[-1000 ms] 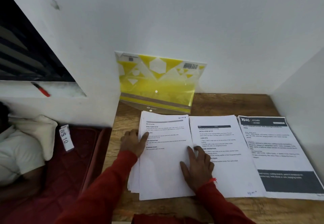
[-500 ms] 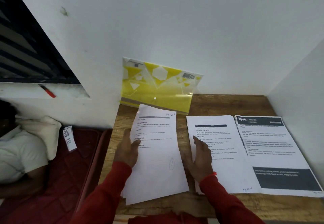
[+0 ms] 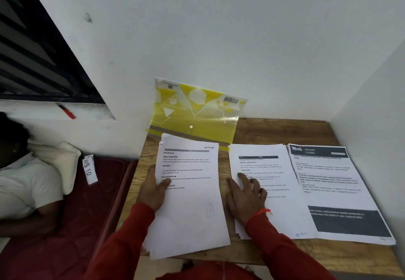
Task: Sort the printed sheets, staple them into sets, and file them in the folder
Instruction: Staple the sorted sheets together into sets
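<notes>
- Left hand (image 3: pixel 153 188): grips the left edge of the left stack of white printed sheets (image 3: pixel 188 194), thumb laid over the top page, the other fingers hidden beneath; the stack's far end appears raised off the wooden surface (image 3: pixel 282 130)
- Right hand (image 3: pixel 246 196): fingers straight and spread, pressing flat on the middle stack of white printed sheets (image 3: pixel 263 170); it holds nothing
- Right of those fingers: third stack of printed sheets with black header and footer bands (image 3: pixel 333 187), lying flat, just beside the middle stack
- Beyond both sets of fingers: translucent yellow plastic snap-button folder (image 3: pixel 195 113), leaning on the white wall (image 3: pixel 241 38), flap up; no sheets seen inside
- Progress, as judged: sorting into three stacks looks largely done; no stapler in view, no staple discernible; stapling and filing remain
- Left of the surface: dark red mattress (image 3: pixel 65 225), a person lying on it, white "WS 10" label (image 3: pixel 88 169)
</notes>
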{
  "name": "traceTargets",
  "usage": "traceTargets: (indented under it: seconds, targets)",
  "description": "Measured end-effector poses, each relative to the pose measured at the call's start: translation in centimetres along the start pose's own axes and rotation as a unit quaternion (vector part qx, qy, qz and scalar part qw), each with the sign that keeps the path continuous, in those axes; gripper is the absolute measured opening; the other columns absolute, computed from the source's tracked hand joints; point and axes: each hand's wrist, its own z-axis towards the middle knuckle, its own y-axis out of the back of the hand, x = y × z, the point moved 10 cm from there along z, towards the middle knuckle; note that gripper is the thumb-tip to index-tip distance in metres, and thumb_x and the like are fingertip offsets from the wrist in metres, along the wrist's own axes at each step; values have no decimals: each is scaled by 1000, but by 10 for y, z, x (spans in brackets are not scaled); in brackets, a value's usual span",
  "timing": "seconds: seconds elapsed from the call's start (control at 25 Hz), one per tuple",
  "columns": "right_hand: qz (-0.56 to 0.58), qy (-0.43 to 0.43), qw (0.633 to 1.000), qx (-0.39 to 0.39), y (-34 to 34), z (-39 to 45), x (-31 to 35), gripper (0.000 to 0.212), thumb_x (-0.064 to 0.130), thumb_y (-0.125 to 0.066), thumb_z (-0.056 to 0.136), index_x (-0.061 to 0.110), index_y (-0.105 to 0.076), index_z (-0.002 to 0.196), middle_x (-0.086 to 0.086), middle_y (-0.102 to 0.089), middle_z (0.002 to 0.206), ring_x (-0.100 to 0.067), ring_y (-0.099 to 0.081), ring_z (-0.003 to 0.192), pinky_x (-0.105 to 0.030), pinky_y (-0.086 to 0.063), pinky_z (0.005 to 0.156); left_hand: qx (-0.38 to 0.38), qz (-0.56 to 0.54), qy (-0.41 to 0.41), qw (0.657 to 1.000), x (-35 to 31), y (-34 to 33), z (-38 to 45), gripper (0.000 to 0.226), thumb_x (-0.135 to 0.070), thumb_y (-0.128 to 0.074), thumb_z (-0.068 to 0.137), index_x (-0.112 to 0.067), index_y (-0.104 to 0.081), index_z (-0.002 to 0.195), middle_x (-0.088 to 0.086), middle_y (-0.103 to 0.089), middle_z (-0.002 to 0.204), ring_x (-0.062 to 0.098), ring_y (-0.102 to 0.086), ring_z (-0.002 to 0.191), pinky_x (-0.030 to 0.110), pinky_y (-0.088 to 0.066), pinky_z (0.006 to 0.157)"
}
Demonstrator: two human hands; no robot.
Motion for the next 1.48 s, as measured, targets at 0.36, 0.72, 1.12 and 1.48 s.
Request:
traceTargets:
  seconds: [0.36,0.72,1.12,1.48]
  targets:
    - [30,-29,984,172,6,115,-44,105,89,-36,71,28,-13,152,-1,0,162,-31,5,149,-58,-9,115,-6,0,12,1000,-4,-16,-23,36,-2,-65,87,-20,-50,115,-15,-62,100,4,-60,90,20,-44,73]
    - [31,65,991,113,-8,98,-44,98,82,-30,63,25,-42,141,-5,-39,144,-35,-27,139,-60,-19,113,-50,-4,13,999,3,1,-39,37,0,-66,85,-18,-53,114,-20,-60,99,-15,-56,84,2,-39,68]
    - [662,-30,725,188,60,45,21,57,24,-74,84,31,-46,134,1,-66,123,-15,-62,116,-33,-52,94,-5,-150,-65,987,-45,-11,-33,45,-25,-67,82,-18,-53,125,-2,-67,116,9,-64,106,23,-52,85]
    - [671,-36,740,32,108,22,32,28,11,-68,86,15,-64,114,1,-72,104,-13,-68,96,-24,-56,75,-147,-156,-180,960,-93,13,-71,72,-56,-60,85,3,-51,125,-20,-64,105,-6,-59,99,9,-46,78]
